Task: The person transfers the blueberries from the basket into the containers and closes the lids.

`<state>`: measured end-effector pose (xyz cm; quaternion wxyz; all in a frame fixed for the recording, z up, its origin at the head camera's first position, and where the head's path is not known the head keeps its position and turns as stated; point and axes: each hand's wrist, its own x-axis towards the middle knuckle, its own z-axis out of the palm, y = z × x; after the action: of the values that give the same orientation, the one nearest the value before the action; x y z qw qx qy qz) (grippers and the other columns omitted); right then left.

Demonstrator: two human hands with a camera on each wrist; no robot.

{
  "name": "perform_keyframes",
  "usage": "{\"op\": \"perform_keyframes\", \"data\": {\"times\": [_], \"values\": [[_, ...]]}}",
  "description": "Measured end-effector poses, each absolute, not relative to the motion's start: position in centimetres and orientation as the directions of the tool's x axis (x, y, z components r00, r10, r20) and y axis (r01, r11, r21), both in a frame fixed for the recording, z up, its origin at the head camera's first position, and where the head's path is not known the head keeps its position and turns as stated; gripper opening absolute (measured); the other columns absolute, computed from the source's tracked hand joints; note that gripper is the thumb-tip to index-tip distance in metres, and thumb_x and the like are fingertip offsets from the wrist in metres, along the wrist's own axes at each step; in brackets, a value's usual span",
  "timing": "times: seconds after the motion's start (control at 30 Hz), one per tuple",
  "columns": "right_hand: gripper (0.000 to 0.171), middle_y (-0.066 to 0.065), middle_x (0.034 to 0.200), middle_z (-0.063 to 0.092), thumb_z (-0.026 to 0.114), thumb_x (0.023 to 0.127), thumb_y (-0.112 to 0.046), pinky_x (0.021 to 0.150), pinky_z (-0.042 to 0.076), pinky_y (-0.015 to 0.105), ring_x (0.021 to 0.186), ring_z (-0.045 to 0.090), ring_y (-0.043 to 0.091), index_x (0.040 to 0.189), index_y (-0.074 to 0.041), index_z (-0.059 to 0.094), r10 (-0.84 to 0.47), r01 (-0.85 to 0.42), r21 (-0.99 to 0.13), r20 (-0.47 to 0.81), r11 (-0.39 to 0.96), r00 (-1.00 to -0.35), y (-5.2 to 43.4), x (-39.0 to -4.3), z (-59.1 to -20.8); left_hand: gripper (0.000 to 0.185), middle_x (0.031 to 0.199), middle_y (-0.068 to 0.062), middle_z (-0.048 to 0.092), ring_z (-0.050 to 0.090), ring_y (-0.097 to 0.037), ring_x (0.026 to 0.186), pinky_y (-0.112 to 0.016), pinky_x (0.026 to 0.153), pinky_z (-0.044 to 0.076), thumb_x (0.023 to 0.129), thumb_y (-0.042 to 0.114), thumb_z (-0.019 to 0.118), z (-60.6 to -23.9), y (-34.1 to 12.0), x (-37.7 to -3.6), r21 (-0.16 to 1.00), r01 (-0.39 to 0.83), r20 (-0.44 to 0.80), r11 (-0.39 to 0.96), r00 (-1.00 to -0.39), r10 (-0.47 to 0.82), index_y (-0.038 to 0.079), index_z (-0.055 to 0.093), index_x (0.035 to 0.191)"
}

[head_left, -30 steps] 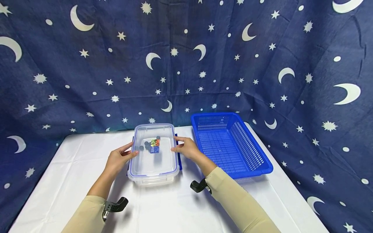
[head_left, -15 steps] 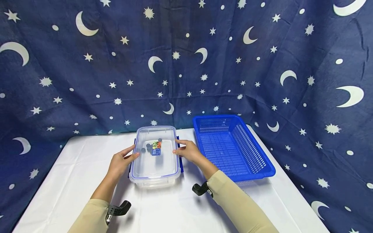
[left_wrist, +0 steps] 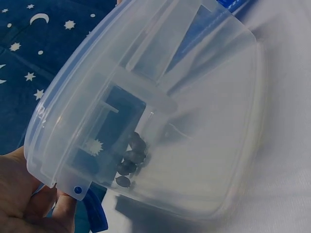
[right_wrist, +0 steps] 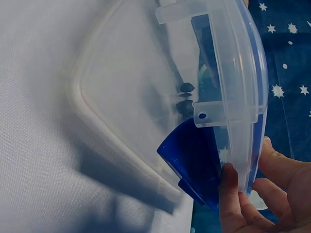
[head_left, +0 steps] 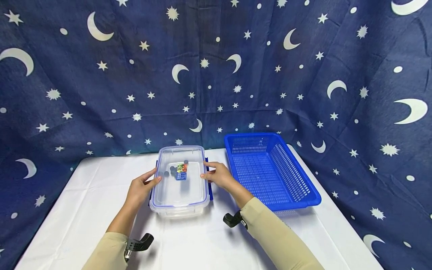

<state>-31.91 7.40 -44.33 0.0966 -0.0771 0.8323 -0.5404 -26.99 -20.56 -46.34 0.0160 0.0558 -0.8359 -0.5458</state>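
A clear plastic food container [head_left: 179,213] stands on the white table with its blue-edged lid [head_left: 182,191] on top. My left hand [head_left: 138,189] pinches the lid's left edge, thumb above the rim; some of its fingers are hidden under it. On the opposite edge, my right hand [head_left: 219,174] grips the rim the same way, and its fingers [right_wrist: 228,187] reach beneath it. A blue side latch [right_wrist: 192,155] hangs flipped out next to that hand. Another blue latch [left_wrist: 95,211] sticks out by the left hand. Several small dark rounded pieces [left_wrist: 132,156] lie inside the container.
To the right of the container stands a blue perforated basket [head_left: 308,202], close to the right forearm. A dark blue curtain [head_left: 216,86] with moons and stars closes off the back and sides of the white-covered table [head_left: 91,195].
The head view has shifted slightly. Both hands keep their hold on the lid's edges, and the container and basket stay in place.
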Motion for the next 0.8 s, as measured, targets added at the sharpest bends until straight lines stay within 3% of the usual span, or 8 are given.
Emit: {"op": "perform_keyframes", "data": {"times": [0.07, 0.23, 0.43, 0.6, 0.7, 0.8], "values": [[0.056, 0.026, 0.116, 0.066, 0.074, 0.087, -0.005, 0.074, 0.061, 0.032, 0.087, 0.072, 0.027, 0.14, -0.003, 0.054, -0.233, -0.025, -0.917, -0.075, 0.397, -0.97, 7.45, -31.88, -44.39, 0.058, 0.143, -0.02, 0.05, 0.058, -0.03, 0.12, -0.007, 0.076, 0.045, 0.096, 0.034, 0.066, -46.35, -20.45, -26.91, 0.913, -0.077, -0.034, 0.401, -0.993, -0.112, 0.008, 0.049, 0.145], [0.056, 0.027, 0.118, 0.064, 0.074, 0.087, -0.004, 0.075, 0.061, 0.031, 0.092, 0.071, 0.028, 0.14, -0.003, 0.054, -0.238, -0.013, -0.923, -0.085, 0.383, -0.967, 7.51, -31.86, -44.27, 0.058, 0.138, -0.023, 0.054, 0.058, -0.029, 0.121, -0.011, 0.082, 0.046, 0.097, 0.037, 0.063, -46.25, -20.37, -26.78, 0.904, -0.091, -0.047, 0.419, -0.992, -0.113, 0.011, 0.046, 0.147], [0.056, 0.026, 0.117, 0.065, 0.073, 0.088, -0.004, 0.075, 0.061, 0.031, 0.093, 0.071, 0.028, 0.141, -0.002, 0.053, -0.239, -0.011, -0.926, -0.086, 0.377, -0.967, 7.42, -31.75, -44.14, 0.058, 0.131, -0.025, 0.059, 0.06, -0.03, 0.117, -0.009, 0.077, 0.046, 0.097, 0.035, 0.064, -46.05, -20.41, -26.77, 0.902, -0.076, -0.033, 0.425, -0.994, -0.109, 0.011, 0.047, 0.146], [0.058, 0.026, 0.114, 0.067, 0.073, 0.088, -0.005, 0.076, 0.061, 0.032, 0.088, 0.073, 0.029, 0.142, -0.003, 0.051, -0.231, -0.006, -0.92, -0.092, 0.392, -0.969, 7.36, -31.57, -44.01, 0.058, 0.125, -0.025, 0.063, 0.062, -0.035, 0.115, -0.031, 0.088, 0.055, 0.095, 0.037, 0.065, -45.89, -20.62, -26.88, 0.862, -0.038, 0.012, 0.506, -0.995, -0.094, 0.01, 0.05, 0.144], [0.059, 0.026, 0.115, 0.067, 0.073, 0.088, -0.006, 0.077, 0.06, 0.032, 0.087, 0.073, 0.03, 0.142, -0.004, 0.051, -0.229, -0.013, -0.916, -0.087, 0.401, -0.97, 7.36, -31.64, -44.05, 0.059, 0.125, -0.026, 0.063, 0.061, -0.039, 0.116, -0.045, 0.093, 0.054, 0.095, 0.039, 0.065, -45.82, -20.77, -26.9, 0.822, -0.004, 0.05, 0.569, -0.996, -0.079, 0.01, 0.051, 0.144], [0.059, 0.024, 0.126, 0.063, 0.074, 0.088, -0.007, 0.081, 0.06, 0.033, 0.097, 0.07, 0.031, 0.142, -0.005, 0.052, -0.224, -0.021, -0.913, -0.078, 0.407, -0.971, 7.38, -31.68, -44.13, 0.06, 0.126, -0.027, 0.061, 0.06, -0.041, 0.118, -0.049, 0.094, 0.053, 0.095, 0.042, 0.064, -45.76, -20.97, -26.81, 0.796, 0.019, 0.077, 0.605, -0.995, -0.07, 0.01, 0.051, 0.144]]}}
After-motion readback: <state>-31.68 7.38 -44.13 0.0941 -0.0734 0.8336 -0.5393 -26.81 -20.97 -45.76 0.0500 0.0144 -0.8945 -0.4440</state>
